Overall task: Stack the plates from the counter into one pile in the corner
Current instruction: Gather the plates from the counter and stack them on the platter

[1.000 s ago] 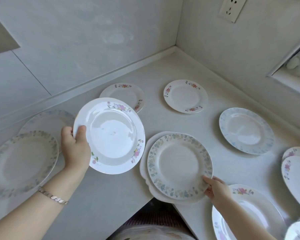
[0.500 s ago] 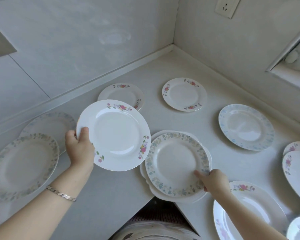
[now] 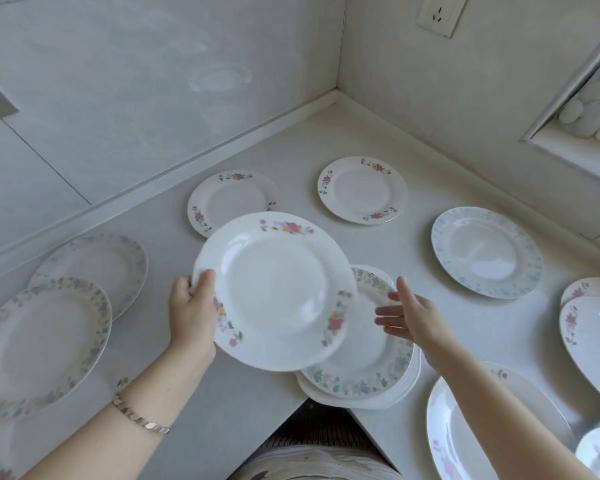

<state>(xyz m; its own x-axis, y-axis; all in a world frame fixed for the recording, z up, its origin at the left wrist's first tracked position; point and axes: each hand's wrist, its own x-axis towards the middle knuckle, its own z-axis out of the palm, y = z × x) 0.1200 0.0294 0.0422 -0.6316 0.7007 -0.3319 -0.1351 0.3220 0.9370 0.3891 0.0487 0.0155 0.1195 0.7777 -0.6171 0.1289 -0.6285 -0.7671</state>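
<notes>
My left hand [image 3: 191,313] grips the left rim of a white plate with pink flowers [image 3: 274,289], held in the air and partly over a small pile of plates [image 3: 371,368] at the counter's inner front corner. The pile's top plate has a blue-green floral rim. My right hand [image 3: 409,315] hovers open above the pile's right side, fingers spread toward the held plate and holding nothing. Other plates lie singly: two small pink-flowered ones [image 3: 232,199] [image 3: 361,190] near the back, and a blue-patterned one [image 3: 485,252] at the right.
Two floral-rimmed plates [image 3: 39,344] [image 3: 94,268] lie overlapping at the left. More pink-flowered plates [image 3: 593,344] [image 3: 482,427] crowd the right and lower right. Walls meet at the far corner [image 3: 336,95]; a socket [image 3: 439,13] sits above. The counter [image 3: 222,420] has a notch at the front.
My left hand has carried the pink-flowered plate rightward, over the pile's left part. My right hand has let go of the pile's rim, lifted and opened.
</notes>
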